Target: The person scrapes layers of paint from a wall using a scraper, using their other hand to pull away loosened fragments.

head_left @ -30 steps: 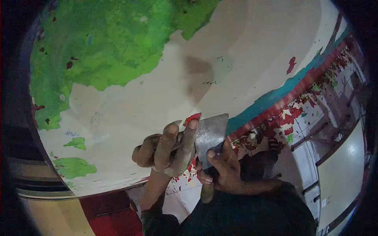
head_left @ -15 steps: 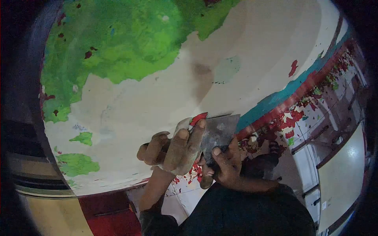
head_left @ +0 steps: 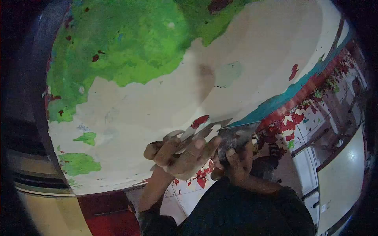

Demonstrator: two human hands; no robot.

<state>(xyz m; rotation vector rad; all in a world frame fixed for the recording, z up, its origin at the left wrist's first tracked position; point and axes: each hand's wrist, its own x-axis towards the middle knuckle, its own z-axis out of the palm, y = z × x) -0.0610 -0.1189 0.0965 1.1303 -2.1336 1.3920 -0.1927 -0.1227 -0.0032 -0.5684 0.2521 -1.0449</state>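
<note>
My right hand [head_left: 238, 169] is closed round a grey flat-bladed scraper [head_left: 238, 135]. The blade's long edge lies along the curved painted surface [head_left: 138, 118], near its teal band [head_left: 264, 108]. Beside it, my left hand [head_left: 183, 157] has its fingers bent close to the pale surface. Thin greyish strips show by its fingertips, but what it grips is blurred. Just above those fingertips is a small red patch [head_left: 200, 121]. Ragged green paint [head_left: 149, 47] covers the upper left of the surface.
Red and green paint flakes [head_left: 289, 122] litter the tiled floor at the right and below my hands. A long pale panel [head_left: 342, 169] with dark supports is at the right. Red and tan areas [head_left: 104, 212] lie at the lower left.
The scraper and my right hand have moved right and slightly down; the blade is now seen more edge-on. My left hand has shifted slightly right. The whole view has shifted slightly.
</note>
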